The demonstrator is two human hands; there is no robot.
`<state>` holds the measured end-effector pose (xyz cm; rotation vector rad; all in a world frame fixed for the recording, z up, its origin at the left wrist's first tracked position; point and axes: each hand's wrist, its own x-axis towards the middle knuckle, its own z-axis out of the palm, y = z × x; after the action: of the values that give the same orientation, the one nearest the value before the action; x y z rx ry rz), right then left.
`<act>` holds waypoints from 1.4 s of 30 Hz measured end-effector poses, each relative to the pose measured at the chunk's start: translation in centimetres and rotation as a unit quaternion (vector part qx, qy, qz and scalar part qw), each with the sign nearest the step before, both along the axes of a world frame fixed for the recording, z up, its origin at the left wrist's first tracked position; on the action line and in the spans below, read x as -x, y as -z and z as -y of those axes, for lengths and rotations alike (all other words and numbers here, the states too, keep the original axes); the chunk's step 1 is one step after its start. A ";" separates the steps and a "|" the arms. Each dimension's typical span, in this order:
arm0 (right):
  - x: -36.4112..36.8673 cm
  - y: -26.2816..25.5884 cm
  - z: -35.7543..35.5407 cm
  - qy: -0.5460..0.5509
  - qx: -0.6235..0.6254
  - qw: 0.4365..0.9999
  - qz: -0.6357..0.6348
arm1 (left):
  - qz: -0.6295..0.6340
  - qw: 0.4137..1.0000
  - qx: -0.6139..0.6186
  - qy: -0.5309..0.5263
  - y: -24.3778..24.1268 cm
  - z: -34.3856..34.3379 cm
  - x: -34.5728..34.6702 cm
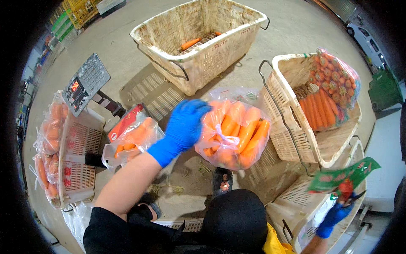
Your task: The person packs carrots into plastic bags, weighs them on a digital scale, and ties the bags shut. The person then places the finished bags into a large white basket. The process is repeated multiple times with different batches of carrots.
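My left hand (187, 127), in a blue glove, is at the left edge of a tied clear plastic bag of carrots (236, 135); its fingertips are partly hidden, so I cannot tell if they grip it. My right hand (337, 211), also gloved in blue, holds a green printed plastic bag (344, 176) at the lower right, with a dark pointed tool (358, 196) beside the fingers. An open clear bag of carrots (131, 138) lies on a scale left of my left hand. The scale's keypad display (85, 84) stands above it, lit with red digits.
A large dirty plastic crate (198, 52) holding loose carrots stands ahead. Bagged carrots (334, 79) rest in and over another crate (293, 122) at right. Tied carrot bags (47, 139) line a crate at left (77, 155). More crates (291, 197) stand lower right.
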<state>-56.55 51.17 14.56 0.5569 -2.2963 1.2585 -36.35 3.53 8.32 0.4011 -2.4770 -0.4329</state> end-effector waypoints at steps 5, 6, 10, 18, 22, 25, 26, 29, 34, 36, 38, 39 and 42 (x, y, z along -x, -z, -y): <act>8.6 -0.6 -17.1 0.186 -0.353 0.900 0.174 | 0.217 0.962 -0.147 0.077 0.3 -5.8 2.9; 8.1 0.5 -18.2 0.194 -0.375 0.889 0.177 | 0.241 0.951 -0.179 0.068 1.3 -6.3 2.7; 5.9 2.8 -10.6 0.025 -0.057 0.989 0.131 | 0.287 0.933 -0.217 0.018 2.6 -8.1 3.7; -8.2 18.4 14.9 -0.156 -0.069 0.734 0.658 | 0.248 0.962 -0.063 -0.092 5.8 -10.4 6.4; -8.2 30.7 13.9 -0.129 -0.111 0.734 0.658 | 0.286 0.953 -0.061 -0.081 6.2 -10.7 7.1; -7.9 32.8 13.3 -0.124 -0.078 0.804 0.576 | 0.251 0.955 -0.135 -0.079 5.2 -10.8 7.4; -7.5 32.8 13.1 -0.133 -0.114 0.851 0.496 | 0.234 0.954 -0.174 -0.071 4.7 -10.6 7.7; -7.9 25.9 17.4 -0.186 -0.013 0.817 0.546 | 0.276 0.898 -0.338 -0.051 4.4 -7.5 6.2; -5.7 11.2 19.3 -0.281 0.123 0.776 0.550 | 0.169 0.649 -0.733 0.115 0.2 -4.0 0.7; -6.0 7.3 20.8 -0.344 0.151 0.747 0.549 | 0.152 0.614 -0.755 0.173 -1.7 -2.8 -2.4; -7.1 4.5 23.4 -0.431 0.193 0.688 0.552 | 0.186 0.635 -0.729 0.173 -3.9 -2.1 -5.1; -7.7 3.1 24.8 -0.474 0.208 0.657 0.549 | 0.198 0.645 -0.717 0.175 -4.6 -1.7 -6.4; -10.6 0.9 29.3 -0.492 0.199 0.608 0.591 | 0.211 0.761 -0.582 0.192 -4.9 -1.0 -11.4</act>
<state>-45.97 21.89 13.63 1.1062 -2.2975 3.4346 -24.96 4.54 13.18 0.4729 -2.3523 -2.3032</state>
